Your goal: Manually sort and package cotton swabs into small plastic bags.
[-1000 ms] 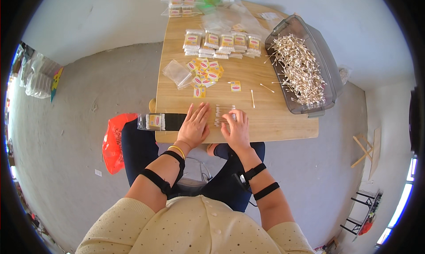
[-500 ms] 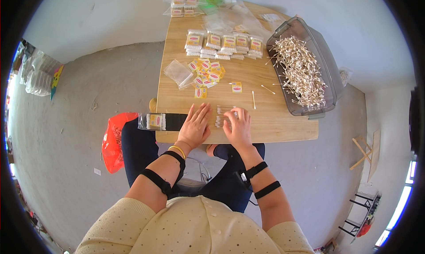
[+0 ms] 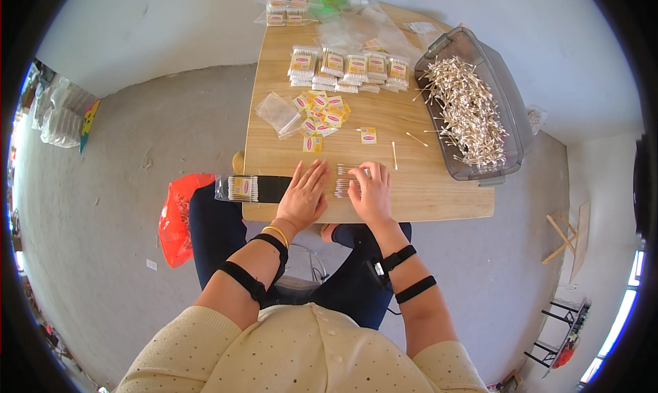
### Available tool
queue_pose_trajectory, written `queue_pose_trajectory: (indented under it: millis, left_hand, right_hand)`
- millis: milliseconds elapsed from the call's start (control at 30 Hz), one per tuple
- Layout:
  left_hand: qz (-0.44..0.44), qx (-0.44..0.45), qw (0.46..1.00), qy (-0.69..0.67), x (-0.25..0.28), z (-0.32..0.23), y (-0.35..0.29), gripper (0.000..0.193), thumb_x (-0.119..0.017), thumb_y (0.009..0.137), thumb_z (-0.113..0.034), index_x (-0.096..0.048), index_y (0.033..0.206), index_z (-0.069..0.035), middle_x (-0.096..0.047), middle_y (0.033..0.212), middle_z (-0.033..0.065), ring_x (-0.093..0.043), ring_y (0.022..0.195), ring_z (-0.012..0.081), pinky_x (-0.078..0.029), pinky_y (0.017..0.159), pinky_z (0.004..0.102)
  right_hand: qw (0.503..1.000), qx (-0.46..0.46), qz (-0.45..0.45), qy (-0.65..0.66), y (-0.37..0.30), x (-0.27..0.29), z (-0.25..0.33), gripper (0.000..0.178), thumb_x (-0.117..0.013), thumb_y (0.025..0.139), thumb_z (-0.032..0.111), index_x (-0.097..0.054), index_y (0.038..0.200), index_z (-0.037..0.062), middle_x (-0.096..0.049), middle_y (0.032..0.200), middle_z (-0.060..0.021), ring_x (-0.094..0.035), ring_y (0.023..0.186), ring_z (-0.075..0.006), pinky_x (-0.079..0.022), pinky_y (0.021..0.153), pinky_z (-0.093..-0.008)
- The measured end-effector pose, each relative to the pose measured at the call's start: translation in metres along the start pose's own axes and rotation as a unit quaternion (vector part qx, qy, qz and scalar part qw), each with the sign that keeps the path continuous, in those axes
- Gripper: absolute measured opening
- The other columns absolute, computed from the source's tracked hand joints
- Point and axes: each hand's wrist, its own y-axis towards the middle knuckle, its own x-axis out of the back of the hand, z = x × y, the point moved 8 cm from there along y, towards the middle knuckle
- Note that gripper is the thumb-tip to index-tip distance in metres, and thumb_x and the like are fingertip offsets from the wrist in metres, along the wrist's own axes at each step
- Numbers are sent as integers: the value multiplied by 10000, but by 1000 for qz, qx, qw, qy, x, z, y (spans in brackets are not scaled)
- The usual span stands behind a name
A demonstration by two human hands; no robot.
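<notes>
My left hand (image 3: 303, 195) lies flat on the wooden table (image 3: 432, 200), its fingers stretched out and pointing away from me. It rests by the right end of a black strip (image 3: 273, 189), on which a clear bag with a filled pack of cotton swabs (image 3: 242, 188) lies. Just right of that hand is a row of loose cotton swabs (image 3: 346, 187), side by side. My right hand (image 3: 373, 193) reaches over the row's right ends, fingers bent and thumb apart from the index finger. Its fingertips touch or hover just over the swabs; I cannot tell which.
A grey bin (image 3: 510, 105) heaped with swabs stands at the right. Printed cards (image 3: 319, 112), empty clear bags (image 3: 279, 114) and stacked swab packs (image 3: 355, 67) lie farther back. Single swabs (image 3: 395, 155) lie near one card (image 3: 368, 135). A red bag (image 3: 179, 218) hangs at the left.
My right hand has shifted slightly over the swab row, its fingers a little more bent. My left hand stays in place.
</notes>
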Motion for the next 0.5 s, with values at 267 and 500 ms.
queue_pose_trajectory:
  millis: [267,500]
  left_hand:
    - [-2,-4,1000,1,0,1,-1,648,-589,885,-173,-439,1491,0,-409,1587,145,-336,1513,292,-175,1280,514]
    - [2,0,1000,1,-1,1,-1,635,-586,894,-184,-448,1489,-12,-398,1600,130,-326,1520,274,-165,1286,505]
  right_hand:
    - [1000,0,22,-3,3,-5,-1,205,-705,807,94,-683,1010,115,-559,1131,-96,-526,1142,-329,-423,985,-478]
    - [1000,13,-1,-15,11,-4,-4,176,-691,796,67,-676,965,116,-559,1125,-92,-526,1130,-332,-423,986,-480]
